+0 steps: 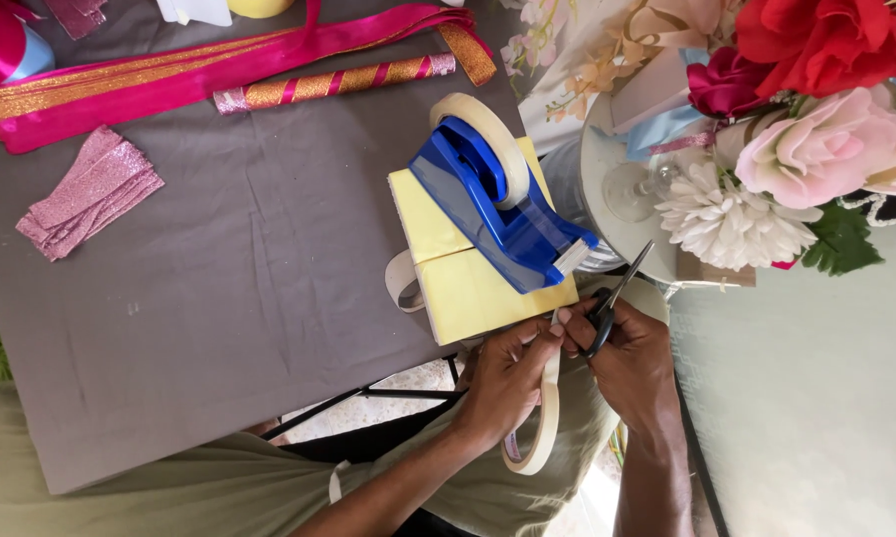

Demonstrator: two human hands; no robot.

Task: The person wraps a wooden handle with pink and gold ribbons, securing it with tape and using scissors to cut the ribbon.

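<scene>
My left hand (507, 383) holds a cream roll of masking tape (543, 430) just off the grey table's near edge, with a strip of tape pulled up toward my fingertips. My right hand (635, 366) grips black-handled scissors (612, 298), their blades open and pointing away, right beside the tape strip. Just beyond both hands a yellow wrapped box (463, 283) lies on the table, with a blue tape dispenser (497, 204) standing on top of it.
On the grey cloth-covered table (239, 298) lie folded pink glitter ribbon pieces (90, 194), long pink and gold ribbons (199, 70) and a gold-and-pink striped stick (338, 85). To the right a bunch of artificial flowers (796, 129) and a clear glass (635, 189) stand on a round white surface.
</scene>
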